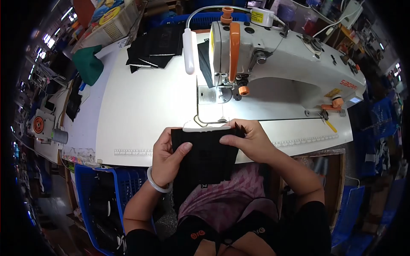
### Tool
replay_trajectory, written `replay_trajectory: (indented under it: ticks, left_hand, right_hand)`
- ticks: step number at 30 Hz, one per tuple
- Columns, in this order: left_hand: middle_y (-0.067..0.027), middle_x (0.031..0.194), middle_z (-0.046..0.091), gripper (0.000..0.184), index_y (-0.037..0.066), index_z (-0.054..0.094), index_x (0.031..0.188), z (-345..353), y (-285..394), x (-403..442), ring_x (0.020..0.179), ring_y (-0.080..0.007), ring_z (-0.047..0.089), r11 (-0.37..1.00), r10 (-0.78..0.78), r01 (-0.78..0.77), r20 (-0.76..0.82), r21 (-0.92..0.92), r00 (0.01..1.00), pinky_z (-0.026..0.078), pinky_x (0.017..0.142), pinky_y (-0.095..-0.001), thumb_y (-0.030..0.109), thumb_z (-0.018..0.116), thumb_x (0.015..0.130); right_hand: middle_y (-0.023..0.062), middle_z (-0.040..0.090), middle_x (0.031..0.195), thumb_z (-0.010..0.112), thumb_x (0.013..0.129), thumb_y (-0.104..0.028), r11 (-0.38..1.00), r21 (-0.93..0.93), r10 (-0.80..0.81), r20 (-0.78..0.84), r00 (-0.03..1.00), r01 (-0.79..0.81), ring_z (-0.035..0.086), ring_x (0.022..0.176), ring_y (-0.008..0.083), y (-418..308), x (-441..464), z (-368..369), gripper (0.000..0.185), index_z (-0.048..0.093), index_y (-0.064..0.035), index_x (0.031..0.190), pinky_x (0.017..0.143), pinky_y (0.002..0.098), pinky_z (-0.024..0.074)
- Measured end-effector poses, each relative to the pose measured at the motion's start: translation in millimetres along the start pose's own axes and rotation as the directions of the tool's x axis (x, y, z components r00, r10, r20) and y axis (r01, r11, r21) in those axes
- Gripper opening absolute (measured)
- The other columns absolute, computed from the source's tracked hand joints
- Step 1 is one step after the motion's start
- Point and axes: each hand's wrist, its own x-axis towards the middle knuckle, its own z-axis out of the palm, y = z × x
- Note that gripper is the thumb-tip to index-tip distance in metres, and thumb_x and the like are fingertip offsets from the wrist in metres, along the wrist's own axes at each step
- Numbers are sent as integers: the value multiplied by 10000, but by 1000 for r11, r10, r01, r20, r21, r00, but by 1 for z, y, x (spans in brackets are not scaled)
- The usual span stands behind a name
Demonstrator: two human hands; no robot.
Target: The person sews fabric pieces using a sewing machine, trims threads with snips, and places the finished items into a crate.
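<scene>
Both my hands hold a black fabric piece (pixel 205 155) at the front edge of the sewing table, with a white strip (pixel 207 128) showing along its top edge. My left hand (pixel 167 152) grips the left side, thumb on the front and fingers behind. On the right side, my right hand (pixel 247 141) pinches the cloth near its upper corner, where dark pointed edges stick out. Just beyond the cloth stands a white sewing machine (pixel 282 55) with its presser foot (pixel 224 94) lit. The fingers behind the cloth are hidden.
A stack of black fabric pieces (pixel 156 47) lies at the table's back left. Green cloth (pixel 88 65) rests at the left edge. A blue basket (pixel 96 205) with dark pieces stands below left. A ruler strip (pixel 303 141) runs along the front edge; a yellow-handled tool (pixel 329 124) lies right.
</scene>
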Motion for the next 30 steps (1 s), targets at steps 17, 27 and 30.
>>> replay_trajectory:
  ticks: [17,27,30]
  left_hand:
    - [-177,983,688,325,-21,644,1099,19,-55,-57,842,-304,706,596,340,-461,314,658,887,573,724,-338,-62,741,792]
    - [-167,974,686,130,-2,661,885,12,-57,-62,876,-290,691,733,100,-245,255,634,962,547,747,-342,-13,752,794]
    - [-165,967,683,114,-4,656,866,11,-52,-61,866,-304,688,699,84,-273,303,662,949,539,744,-340,14,752,807]
  right_hand:
    - [103,701,887,655,710,110,876,-398,-294,13,956,274,719,780,254,63,-96,21,575,599,-107,1239,675,344,584]
    - [75,715,916,704,665,57,822,-455,-371,27,928,342,719,785,254,79,-104,30,427,676,-84,1066,651,346,582]
    - [103,718,937,742,772,-23,872,-389,-334,-31,942,297,713,803,280,72,-100,32,189,694,-57,951,667,343,573]
